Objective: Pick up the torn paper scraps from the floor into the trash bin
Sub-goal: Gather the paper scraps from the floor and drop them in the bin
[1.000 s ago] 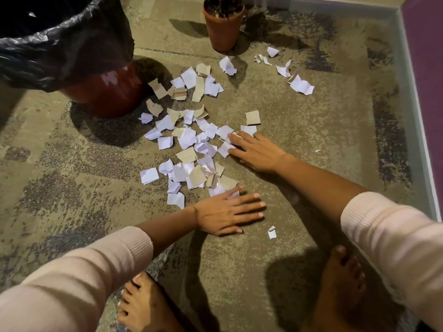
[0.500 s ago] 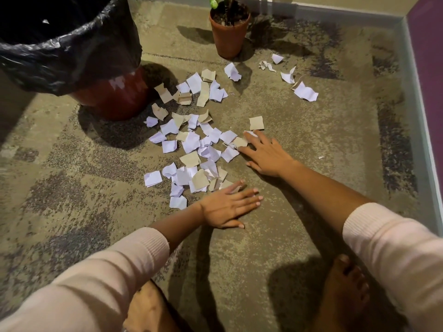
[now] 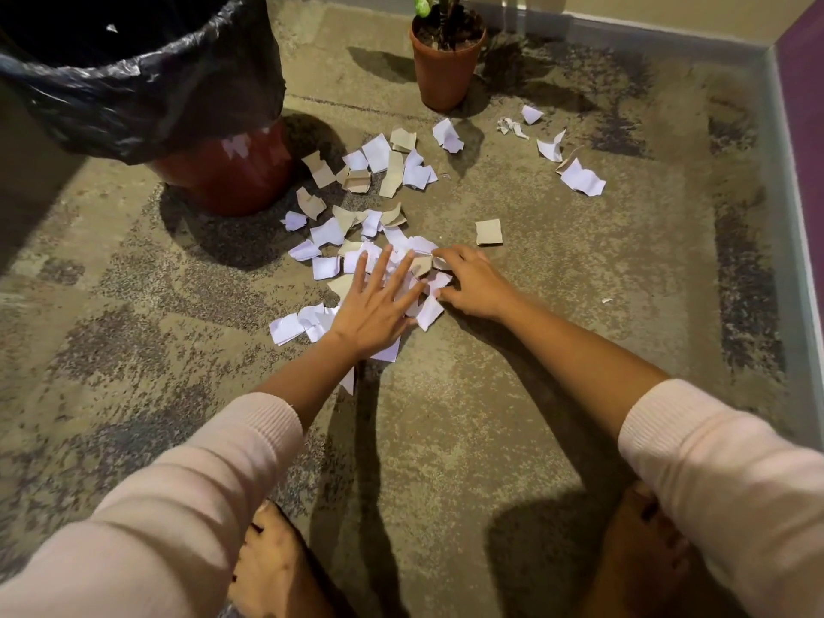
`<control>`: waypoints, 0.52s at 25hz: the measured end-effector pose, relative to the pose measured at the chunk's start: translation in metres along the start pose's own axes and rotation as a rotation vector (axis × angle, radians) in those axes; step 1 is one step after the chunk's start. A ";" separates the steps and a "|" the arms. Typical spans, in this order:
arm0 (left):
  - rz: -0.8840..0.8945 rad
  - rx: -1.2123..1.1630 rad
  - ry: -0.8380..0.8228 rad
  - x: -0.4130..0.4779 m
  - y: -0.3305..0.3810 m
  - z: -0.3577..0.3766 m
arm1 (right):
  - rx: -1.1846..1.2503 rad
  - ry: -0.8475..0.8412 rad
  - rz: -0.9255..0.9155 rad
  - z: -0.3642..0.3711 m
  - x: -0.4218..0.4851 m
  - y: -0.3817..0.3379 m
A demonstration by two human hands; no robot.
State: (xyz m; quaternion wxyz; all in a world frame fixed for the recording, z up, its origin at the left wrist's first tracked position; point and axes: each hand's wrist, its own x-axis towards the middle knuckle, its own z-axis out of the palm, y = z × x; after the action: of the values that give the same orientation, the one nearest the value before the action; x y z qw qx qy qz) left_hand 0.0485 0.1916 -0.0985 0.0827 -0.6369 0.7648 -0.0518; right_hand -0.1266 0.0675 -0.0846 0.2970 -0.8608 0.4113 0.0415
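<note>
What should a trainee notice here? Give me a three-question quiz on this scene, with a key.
1. True or false: the left hand lies flat, fingers spread, on the paper scraps.
2. What lines the trash bin?
A. black bag
B. white cloth
C. nothing
3. Fill in: the lone brown scrap lies just beyond the ____ hand.

Key: 1 true; 2 A; 3 right.

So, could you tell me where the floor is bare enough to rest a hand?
Bare floor lies between the forearms, nearer than the left hand and right hand. Another bare patch runs right of the lone tan scrap, below the white scraps. It is crowded from the trash bin across to the plant pot.
</note>
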 end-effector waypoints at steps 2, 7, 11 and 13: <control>-0.023 -0.044 0.020 -0.003 -0.012 -0.004 | -0.104 0.071 -0.078 0.001 -0.007 -0.010; -0.041 -0.117 0.000 -0.022 -0.048 -0.007 | -0.602 0.080 -0.546 0.017 -0.023 -0.032; -0.009 -0.136 -0.111 -0.038 -0.068 -0.008 | -0.783 -0.055 -0.746 0.039 -0.018 -0.040; -0.011 -0.134 -0.192 -0.044 -0.069 -0.007 | -0.809 -0.072 -0.747 0.038 -0.012 -0.042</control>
State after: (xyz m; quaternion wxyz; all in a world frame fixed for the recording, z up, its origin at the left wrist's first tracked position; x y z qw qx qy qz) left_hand 0.1213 0.2222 -0.0762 0.1123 -0.6472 0.7516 0.0604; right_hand -0.0973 0.1164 -0.0917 -0.0488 -0.9917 0.0187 0.1174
